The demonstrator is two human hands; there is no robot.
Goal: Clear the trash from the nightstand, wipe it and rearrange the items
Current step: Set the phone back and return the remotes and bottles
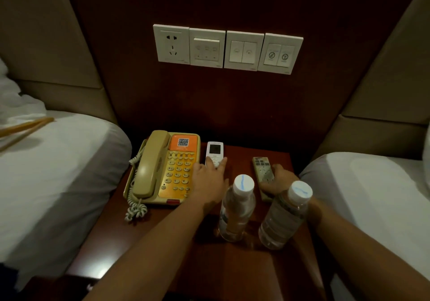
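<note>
On the dark wooden nightstand [162,238] a beige and orange phone [162,168] sits at the back left. Beside it lies a white remote [215,150]; my left hand [209,179] holds its near end, fingers and thumb on either side. A worn grey remote [261,168] lies to the right, and my right hand [278,182] grips its near half. Two clear water bottles with white caps stand in front of the hands, one [236,210] in the middle, the other [285,214] to its right.
White beds flank the nightstand, one on the left [58,172] and one on the right [372,196]. A row of wall switches and a socket [228,48] sits on the dark panel behind. Padded headboards rise on both sides.
</note>
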